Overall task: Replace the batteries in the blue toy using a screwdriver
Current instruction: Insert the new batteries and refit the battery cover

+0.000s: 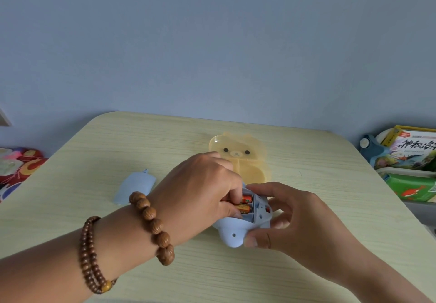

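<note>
Swapping underway, lower centre.
Left grip pinching orange cylindrical batteries; right grip clamping pale-blue plastic toy; spring may be ejecting one.

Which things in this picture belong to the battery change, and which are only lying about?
Job: pale blue plastic toy, held by right hand; orange batteries in its open compartment, at left hand; detached pale blue cover.
Lying about: yellow translucent bear-shaped box; picture books; colourful cloth.
</note>
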Motion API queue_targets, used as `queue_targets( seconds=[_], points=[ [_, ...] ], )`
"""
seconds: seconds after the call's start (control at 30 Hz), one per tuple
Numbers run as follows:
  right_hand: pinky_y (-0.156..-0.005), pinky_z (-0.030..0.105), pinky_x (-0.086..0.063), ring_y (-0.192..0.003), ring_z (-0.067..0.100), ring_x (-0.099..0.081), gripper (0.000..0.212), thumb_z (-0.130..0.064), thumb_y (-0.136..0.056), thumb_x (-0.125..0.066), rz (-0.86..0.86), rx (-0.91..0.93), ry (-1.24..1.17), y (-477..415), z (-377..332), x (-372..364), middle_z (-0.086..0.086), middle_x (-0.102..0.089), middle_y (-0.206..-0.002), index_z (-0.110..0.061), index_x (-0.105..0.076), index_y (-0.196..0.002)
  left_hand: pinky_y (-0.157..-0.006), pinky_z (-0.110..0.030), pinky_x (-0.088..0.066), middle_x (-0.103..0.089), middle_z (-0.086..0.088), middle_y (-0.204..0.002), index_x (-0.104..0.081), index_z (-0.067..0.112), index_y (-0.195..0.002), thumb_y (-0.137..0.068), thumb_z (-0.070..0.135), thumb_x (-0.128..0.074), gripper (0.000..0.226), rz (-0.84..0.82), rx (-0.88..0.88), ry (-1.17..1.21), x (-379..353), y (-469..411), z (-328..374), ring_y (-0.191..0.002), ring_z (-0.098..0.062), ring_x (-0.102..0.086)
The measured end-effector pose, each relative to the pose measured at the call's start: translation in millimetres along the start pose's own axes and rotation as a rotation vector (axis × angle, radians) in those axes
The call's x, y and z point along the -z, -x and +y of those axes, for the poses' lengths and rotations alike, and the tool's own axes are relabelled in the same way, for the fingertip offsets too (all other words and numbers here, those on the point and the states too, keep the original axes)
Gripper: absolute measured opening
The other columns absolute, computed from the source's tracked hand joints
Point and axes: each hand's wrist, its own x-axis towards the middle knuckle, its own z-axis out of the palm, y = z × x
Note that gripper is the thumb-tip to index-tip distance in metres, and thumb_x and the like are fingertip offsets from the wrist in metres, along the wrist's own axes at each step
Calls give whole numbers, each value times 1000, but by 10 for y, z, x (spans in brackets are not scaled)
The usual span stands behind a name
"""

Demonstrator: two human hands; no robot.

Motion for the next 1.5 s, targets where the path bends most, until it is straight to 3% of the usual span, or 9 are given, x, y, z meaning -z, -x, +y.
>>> queue_targets(
  seconds=[0.27, 0.43, 0.57, 0.83, 1.1, 1.2, 1.27, 1.37, 1.5],
  points=[
    [-69, 16, -59, -71, 7, -76, 74, -30, -56, -99, -4, -2, -11, 8, 1, 8, -15, -77, -96, -48, -66, -119, -68, -24, -48, -65, 15, -75, -78, 35, -89, -69, 59, -79, 31, -45, 38, 84, 109, 5, -17, -78, -4, -56],
    [-64, 9, -53, -69, 3, -74, 74, -29, -56, -100, 0, -4, -19, 8, 8, 3, -17, -77, -95, -47, -67, -120, -62, -13, -46, -69, 21, -84, -72, 40, -94, -68, 54, -83, 32, -11, 244, 162, 311, -29, -57, -73, 7, -63],
    [-64, 8, -52, -68, 3, -74, 74, -29, -55, -100, -2, -4, -13, 11, -12, 3, -17, -77, -95, -48, -67, -118, -64, -14, -45, -68, 20, -88, -69, 40, -100, -64, 58, -83, 42, -176, 423, 189, 235, -24, -56, -71, 7, -62],
    [-64, 9, -53, -68, 5, -74, 74, -32, -55, -99, -18, 15, 5, 20, -35, 1, -21, -76, -96, -51, -65, -119, -61, -14, -43, -71, 16, -82, -71, 32, -92, -57, 51, -91, 44, -235, 526, 230, 144, -83, -97, -68, 5, -63],
    [-65, 10, -54, -65, 3, -72, 73, -33, -54, -99, -20, 24, 5, 16, -37, -3, -19, -78, -96, -51, -67, -116, -65, -16, -48, -71, 17, -84, -71, 32, -95, -56, 55, -89, 49, -255, 499, 264, 163, -77, -130, -71, 5, -65],
    [-64, 8, -52, -65, 1, -70, 72, -34, -52, -99, -20, 23, -5, 9, -23, -20, -21, -77, -95, -51, -68, -115, -63, -12, -47, -69, 17, -95, -66, 37, -105, -56, 63, -85, 59, -268, 481, 268, 346, -40, -208, -77, 5, -65],
    [-64, 9, -53, -64, 1, -69, 73, -36, -52, -99, -15, 29, -8, 0, -2, -25, -23, -76, -96, -51, -68, -116, -62, -10, -42, -59, 21, -107, -55, 44, -119, -55, 62, -86, 73, -343, 432, 142, 483, 13, -283, -84, 5, -61],
    [-65, 9, -52, -64, 0, -69, 74, -36, -52, -99, -14, 36, -17, 5, 3, -20, -22, -76, -96, -48, -69, -118, -72, -6, -36, -41, 25, -123, -32, 46, -138, -57, 59, -86, 98, -539, 296, -138, 480, 117, -323, -98, 5, -51],
    [-67, 9, -53, -67, 4, -72, 74, -37, -52, -99, -12, 52, -12, 10, 2, -16, -20, -77, -95, -48, -69, -118, -93, -18, -42, -40, 18, -126, -32, 33, -143, -68, 51, -84, 93, -545, 260, -192, 276, 158, -290, -111, -4, -49]
  ],
)
